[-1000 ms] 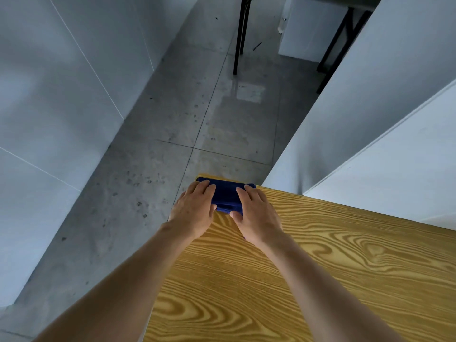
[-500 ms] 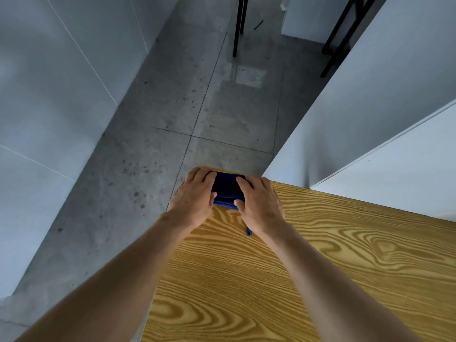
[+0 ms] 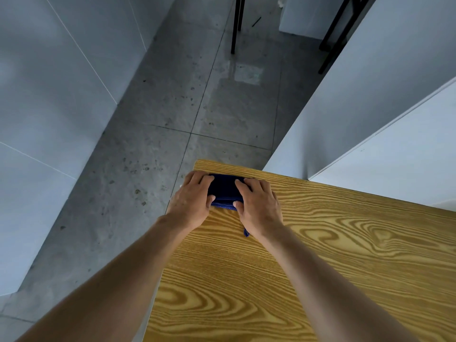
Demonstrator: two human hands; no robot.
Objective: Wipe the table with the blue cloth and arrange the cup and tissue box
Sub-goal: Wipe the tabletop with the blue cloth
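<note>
A folded dark blue cloth lies on the far left corner of the wooden table. My left hand presses on the cloth's left end, at the table's left edge. My right hand presses on its right end. A small blue corner of the cloth sticks out below my right palm. Most of the cloth is hidden under the two hands. No cup and no tissue box are in view.
A white partition stands along the table's far right side. Left of and beyond the table lies grey tiled floor, with a white wall further left. Black metal legs stand on the floor far ahead.
Both hands have drawn the cloth a little back from the table's far edge, so a strip of bare wood now shows beyond it. The cloth looks more bunched between the hands.
</note>
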